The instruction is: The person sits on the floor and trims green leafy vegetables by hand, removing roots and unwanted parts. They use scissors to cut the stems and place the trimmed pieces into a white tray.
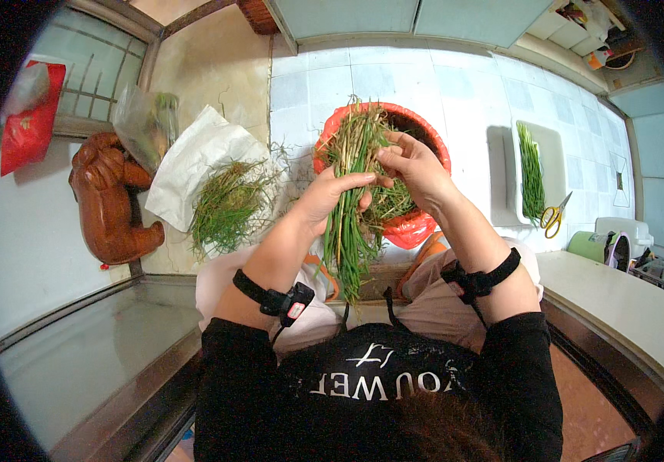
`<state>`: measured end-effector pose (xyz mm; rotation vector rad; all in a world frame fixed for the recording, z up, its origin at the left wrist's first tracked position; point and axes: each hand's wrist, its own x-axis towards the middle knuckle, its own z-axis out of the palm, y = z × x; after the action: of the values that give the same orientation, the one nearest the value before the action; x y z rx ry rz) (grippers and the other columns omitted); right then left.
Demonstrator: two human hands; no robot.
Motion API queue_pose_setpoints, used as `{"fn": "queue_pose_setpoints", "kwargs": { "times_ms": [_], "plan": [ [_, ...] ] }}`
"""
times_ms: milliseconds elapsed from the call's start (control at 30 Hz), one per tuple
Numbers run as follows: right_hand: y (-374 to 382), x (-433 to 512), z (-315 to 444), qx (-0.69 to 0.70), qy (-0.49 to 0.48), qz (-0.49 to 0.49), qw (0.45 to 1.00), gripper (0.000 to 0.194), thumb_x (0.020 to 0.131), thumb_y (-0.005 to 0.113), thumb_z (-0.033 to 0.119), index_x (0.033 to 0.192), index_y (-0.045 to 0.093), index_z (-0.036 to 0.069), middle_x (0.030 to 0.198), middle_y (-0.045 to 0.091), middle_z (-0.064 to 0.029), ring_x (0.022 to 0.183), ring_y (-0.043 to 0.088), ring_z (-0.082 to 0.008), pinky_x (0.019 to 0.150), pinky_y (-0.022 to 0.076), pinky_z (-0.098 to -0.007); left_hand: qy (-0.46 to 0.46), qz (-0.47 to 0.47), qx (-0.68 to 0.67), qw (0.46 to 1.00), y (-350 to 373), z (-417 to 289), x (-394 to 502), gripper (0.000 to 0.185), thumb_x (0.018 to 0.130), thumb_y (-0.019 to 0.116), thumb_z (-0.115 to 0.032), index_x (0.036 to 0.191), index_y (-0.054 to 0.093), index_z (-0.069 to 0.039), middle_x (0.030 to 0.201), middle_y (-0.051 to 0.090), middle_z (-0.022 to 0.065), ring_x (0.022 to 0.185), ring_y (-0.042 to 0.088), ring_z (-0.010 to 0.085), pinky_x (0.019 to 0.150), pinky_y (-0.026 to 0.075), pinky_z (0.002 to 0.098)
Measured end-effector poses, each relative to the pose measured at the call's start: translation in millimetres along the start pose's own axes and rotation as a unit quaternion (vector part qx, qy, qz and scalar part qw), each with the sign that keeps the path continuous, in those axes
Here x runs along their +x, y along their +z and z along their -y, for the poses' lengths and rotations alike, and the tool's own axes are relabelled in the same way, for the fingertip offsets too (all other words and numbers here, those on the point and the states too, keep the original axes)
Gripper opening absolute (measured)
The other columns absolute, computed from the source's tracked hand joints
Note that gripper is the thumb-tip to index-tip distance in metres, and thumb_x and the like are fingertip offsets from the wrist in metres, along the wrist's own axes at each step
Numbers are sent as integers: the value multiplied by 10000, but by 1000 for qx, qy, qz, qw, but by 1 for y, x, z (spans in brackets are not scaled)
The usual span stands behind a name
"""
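A bunch of thin green scallions or chives (347,219) hangs over a bin lined with a red plastic bag (440,138). My left hand (332,195) wraps around the middle of the bunch, thumb across the front. The pale, straggly root end points away from me, the green tips towards my lap. At the bunch's right side, near the roots, my right hand (418,167) has its thumb and fingers close together; whether a strand is between them is hidden. Dry stalks and green trimmings (392,199) fill part of the bin beneath both hands.
Left of the bin, a heap of untrimmed greens (231,202) lies on a white sack (184,167). Beyond are a carved wooden figure (101,202) and a clear plastic bag (147,124). To the right, a white tray (554,167) holds neat greens (531,173), with yellow-handled scissors (552,220) at its corner.
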<state>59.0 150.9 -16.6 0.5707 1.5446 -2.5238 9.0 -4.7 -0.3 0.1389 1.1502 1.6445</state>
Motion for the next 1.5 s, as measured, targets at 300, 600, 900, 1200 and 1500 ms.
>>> {"fn": "queue_pose_setpoints", "kwargs": {
  "times_ms": [300,600,900,1200,1500],
  "plan": [
    [0,0,5,-4,-32,-52,998,157,821,506,147,907,527,17,754,555,-23,624,524,-93,592,396,-211,15,-69,-125,990,2,3,4,330,818,458,-144,1127,464,-29,990,583,89,744,585,145,629,501,275],
    [-2,-1,8,39,-25,-80,996,241,841,493,209,981,507,13,825,549,-32,698,541,-111,646,423,-220,24,-110,-41,993,3,3,0,298,744,599,-97,1022,505,-41,896,590,74,748,568,137,631,487,269],
    [-13,5,2,33,-80,-103,991,255,820,524,160,999,492,-20,832,578,-69,709,535,-113,637,407,-228,45,-157,-17,986,-2,4,0,265,733,613,-80,974,515,-31,841,591,64,713,558,125,631,469,246],
    [-11,6,8,0,-122,-93,988,152,810,540,118,939,550,38,767,563,-1,657,483,-51,580,388,-168,65,-150,30,986,-4,5,1,261,718,634,-92,946,525,-23,820,589,49,687,549,115,621,459,238],
    [-18,8,19,10,-105,-160,981,148,827,531,187,814,579,47,669,509,33,573,398,-41,550,329,-159,49,-117,83,988,-5,8,1,247,722,633,-94,933,525,-26,815,585,45,683,549,114,612,457,233]
  ]
}}
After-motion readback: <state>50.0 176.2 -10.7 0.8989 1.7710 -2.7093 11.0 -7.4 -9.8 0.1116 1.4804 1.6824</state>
